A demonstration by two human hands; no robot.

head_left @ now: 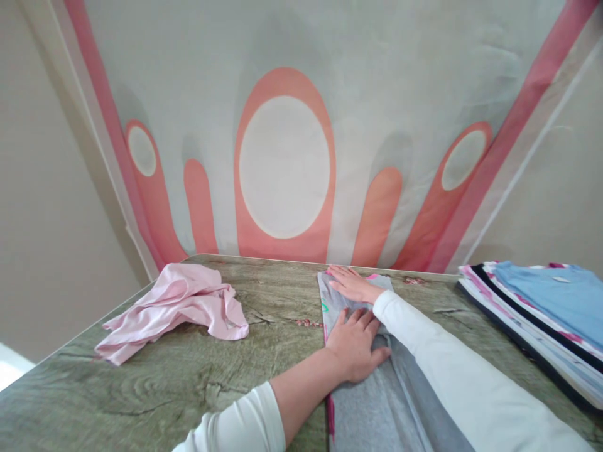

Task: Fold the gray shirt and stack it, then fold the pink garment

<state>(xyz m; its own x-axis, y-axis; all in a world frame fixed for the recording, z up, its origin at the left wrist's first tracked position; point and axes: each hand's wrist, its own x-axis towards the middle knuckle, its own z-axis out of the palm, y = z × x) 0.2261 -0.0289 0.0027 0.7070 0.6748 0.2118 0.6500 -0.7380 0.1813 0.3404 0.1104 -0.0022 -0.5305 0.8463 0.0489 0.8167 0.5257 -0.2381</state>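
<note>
A grey garment with pink edging (358, 408) lies lengthwise on the table, its far end close to the back edge. My left hand (357, 346) rests flat on it with the fingers spread. Farther up, my right hand (351, 284) lies flat across the garment's far end, fingers stretched out toward the left. Neither hand grips the cloth. The right sleeve hides part of the garment's right side, and its near end runs out of view at the bottom.
A crumpled pink cloth (183, 307) lies on the left of the wood-patterned table (226, 383). At the right edge stands a stack of folded clothes (541, 320), a light blue one on top. Behind the table hangs a grey backdrop with coral shapes (285, 248).
</note>
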